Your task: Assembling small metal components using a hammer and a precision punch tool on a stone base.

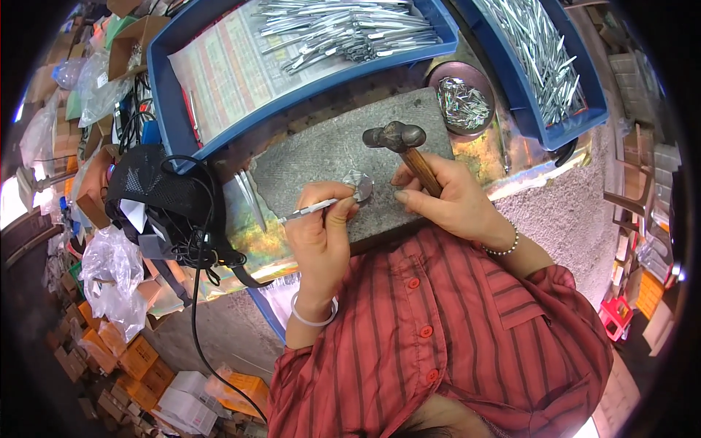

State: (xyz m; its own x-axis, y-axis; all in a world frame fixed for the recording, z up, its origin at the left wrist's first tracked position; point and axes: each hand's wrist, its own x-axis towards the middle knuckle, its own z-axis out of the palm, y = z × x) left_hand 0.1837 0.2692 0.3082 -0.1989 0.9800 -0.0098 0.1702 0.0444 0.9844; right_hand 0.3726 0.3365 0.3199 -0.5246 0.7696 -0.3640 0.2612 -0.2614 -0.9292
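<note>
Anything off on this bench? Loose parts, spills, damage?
No spill or damage stands out. Slightly astray: slim silver metal pieces lying loose beside the rough grey stone slab, outside the large blue plastic tray; and a black mesh bag at left, with a long black cable trailing down, which could snag.

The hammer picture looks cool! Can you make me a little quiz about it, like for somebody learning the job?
1. Which hand holds the hammer?
2. True or false: the left hand pinches a thin, silvery piece.
3. What lies in the round dish?
A) red buttons
B) small silvery pieces
C) bottle caps

Key:
1. The right hand
2. True
3. B
</note>
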